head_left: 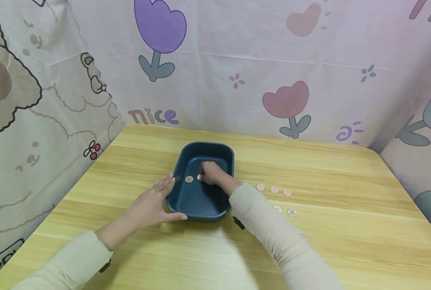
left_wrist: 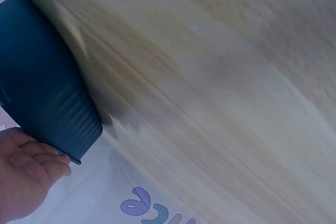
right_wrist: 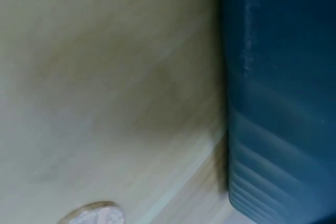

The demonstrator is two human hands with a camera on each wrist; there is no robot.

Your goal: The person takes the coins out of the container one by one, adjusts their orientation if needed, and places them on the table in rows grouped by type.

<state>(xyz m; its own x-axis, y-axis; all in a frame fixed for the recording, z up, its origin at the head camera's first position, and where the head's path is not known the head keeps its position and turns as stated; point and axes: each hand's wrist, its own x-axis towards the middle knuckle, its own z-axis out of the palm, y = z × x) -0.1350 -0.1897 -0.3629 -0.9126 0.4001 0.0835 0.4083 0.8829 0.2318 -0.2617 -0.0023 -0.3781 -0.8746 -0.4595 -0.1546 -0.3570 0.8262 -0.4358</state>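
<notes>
A dark blue rectangular dish with rounded corners stands on the wooden table. My left hand holds its near left corner, fingers at the left rim and thumb along the front edge; the left wrist view shows that hand against the rim. Inside the dish, my right hand has curled fingers, pinching a small pinkish coin near the dish floor. To its left lies a silvery coin. The right wrist view shows the dish's outer wall, with the right hand out of sight.
Right of the dish, several pinkish coins lie in a row on the table. Nearer me are silvery coins, partly hidden by the right sleeve. A printed cloth hangs behind the table.
</notes>
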